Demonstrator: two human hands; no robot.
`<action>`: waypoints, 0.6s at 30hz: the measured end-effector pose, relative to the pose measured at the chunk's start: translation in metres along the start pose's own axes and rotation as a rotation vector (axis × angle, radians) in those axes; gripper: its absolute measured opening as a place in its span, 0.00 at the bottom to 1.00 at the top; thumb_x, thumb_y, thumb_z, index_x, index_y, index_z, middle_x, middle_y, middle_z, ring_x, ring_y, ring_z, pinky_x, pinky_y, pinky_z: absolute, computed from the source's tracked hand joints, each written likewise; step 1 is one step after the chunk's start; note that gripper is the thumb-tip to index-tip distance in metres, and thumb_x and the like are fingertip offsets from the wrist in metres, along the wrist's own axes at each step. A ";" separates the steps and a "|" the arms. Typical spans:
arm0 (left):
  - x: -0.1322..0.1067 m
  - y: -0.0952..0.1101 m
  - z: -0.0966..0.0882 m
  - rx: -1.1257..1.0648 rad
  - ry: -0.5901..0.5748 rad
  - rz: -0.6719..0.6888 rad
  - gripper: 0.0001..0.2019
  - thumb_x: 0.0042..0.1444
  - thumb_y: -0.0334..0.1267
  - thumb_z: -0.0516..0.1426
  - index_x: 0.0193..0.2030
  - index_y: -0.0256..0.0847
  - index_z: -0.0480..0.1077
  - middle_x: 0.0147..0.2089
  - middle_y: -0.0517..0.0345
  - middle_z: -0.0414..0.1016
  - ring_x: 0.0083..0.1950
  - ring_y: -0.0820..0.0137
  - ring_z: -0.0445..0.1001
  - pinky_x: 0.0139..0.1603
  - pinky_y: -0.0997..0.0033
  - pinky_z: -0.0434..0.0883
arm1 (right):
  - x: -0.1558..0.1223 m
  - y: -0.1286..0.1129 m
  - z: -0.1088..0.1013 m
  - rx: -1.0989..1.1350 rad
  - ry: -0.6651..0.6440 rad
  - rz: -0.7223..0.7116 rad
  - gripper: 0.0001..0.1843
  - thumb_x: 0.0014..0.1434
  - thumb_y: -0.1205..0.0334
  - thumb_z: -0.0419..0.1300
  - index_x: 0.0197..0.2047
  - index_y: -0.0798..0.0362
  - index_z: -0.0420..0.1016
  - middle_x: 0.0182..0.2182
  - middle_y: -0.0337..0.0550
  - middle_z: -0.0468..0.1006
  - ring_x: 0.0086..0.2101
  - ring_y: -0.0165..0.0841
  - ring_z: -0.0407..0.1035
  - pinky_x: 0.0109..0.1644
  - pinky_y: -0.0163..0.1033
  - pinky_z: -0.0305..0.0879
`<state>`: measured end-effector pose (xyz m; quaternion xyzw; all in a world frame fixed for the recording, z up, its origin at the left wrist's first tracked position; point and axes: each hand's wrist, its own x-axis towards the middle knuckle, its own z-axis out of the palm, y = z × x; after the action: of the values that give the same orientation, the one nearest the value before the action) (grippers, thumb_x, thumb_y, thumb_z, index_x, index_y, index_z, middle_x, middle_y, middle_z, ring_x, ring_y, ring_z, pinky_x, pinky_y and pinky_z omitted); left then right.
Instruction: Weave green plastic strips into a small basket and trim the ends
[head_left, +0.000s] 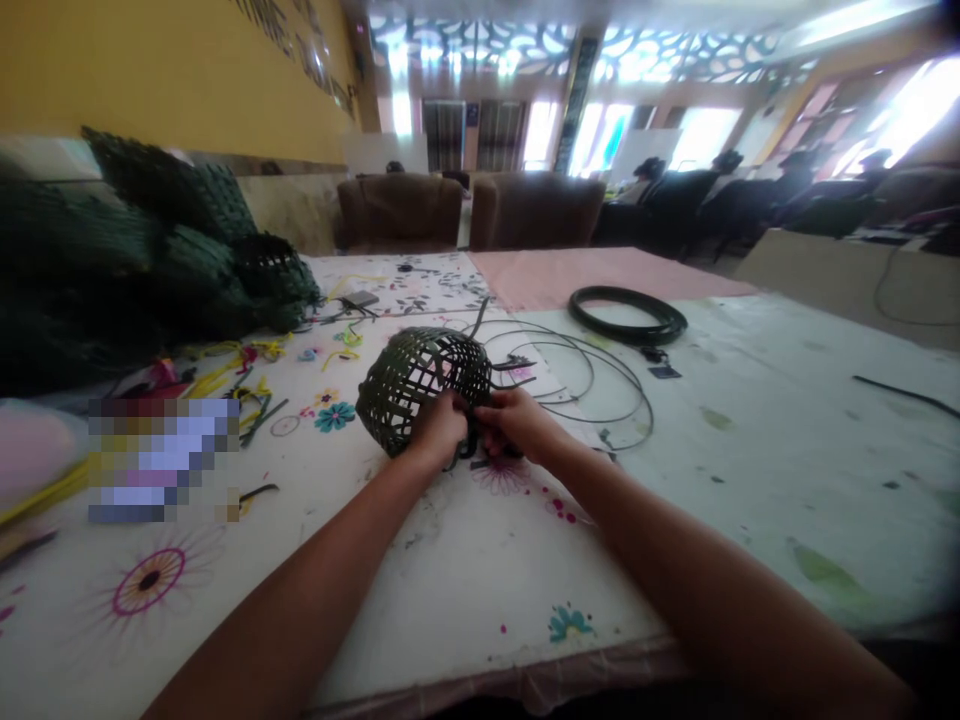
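A small dark green woven basket (pixel 420 385) lies on its side on the flowered tablecloth (pixel 450 570), its rounded bottom pointing left. My left hand (pixel 439 428) is closed on the basket's rim at the near right. My right hand (pixel 514 422) pinches dark loose strips at that same rim, right beside the left hand. Thin dark strips (pixel 592 385) trail from the basket in loops across the table to the right.
A pile of finished dark green woven baskets (pixel 150 270) fills the left. Yellow and coloured scraps (pixel 240 370) lie near it. A coil of dark strip (pixel 626 315) rests farther back. Brown armchairs (pixel 465 210) and seated people are beyond the table.
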<state>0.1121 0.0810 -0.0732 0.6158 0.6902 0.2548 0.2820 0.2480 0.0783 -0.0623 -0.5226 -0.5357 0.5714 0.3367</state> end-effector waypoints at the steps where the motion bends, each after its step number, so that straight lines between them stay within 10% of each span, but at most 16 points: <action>1: 0.000 0.000 0.001 -0.003 0.002 -0.009 0.14 0.56 0.29 0.53 0.47 0.38 0.76 0.46 0.47 0.80 0.46 0.62 0.77 0.42 0.69 0.69 | -0.001 0.000 0.001 -0.011 0.016 -0.006 0.12 0.60 0.75 0.57 0.26 0.54 0.67 0.10 0.32 0.69 0.10 0.26 0.63 0.13 0.28 0.60; 18: -0.013 0.008 -0.006 -0.040 0.030 -0.030 0.14 0.59 0.29 0.52 0.47 0.35 0.77 0.46 0.47 0.80 0.47 0.63 0.76 0.43 0.69 0.67 | 0.001 0.002 0.001 0.005 0.026 -0.015 0.08 0.60 0.68 0.59 0.28 0.53 0.68 0.09 0.29 0.66 0.10 0.25 0.60 0.12 0.27 0.57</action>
<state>0.1145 0.0688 -0.0628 0.5956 0.6983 0.2737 0.2876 0.2473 0.0788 -0.0645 -0.5252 -0.5340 0.5631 0.3493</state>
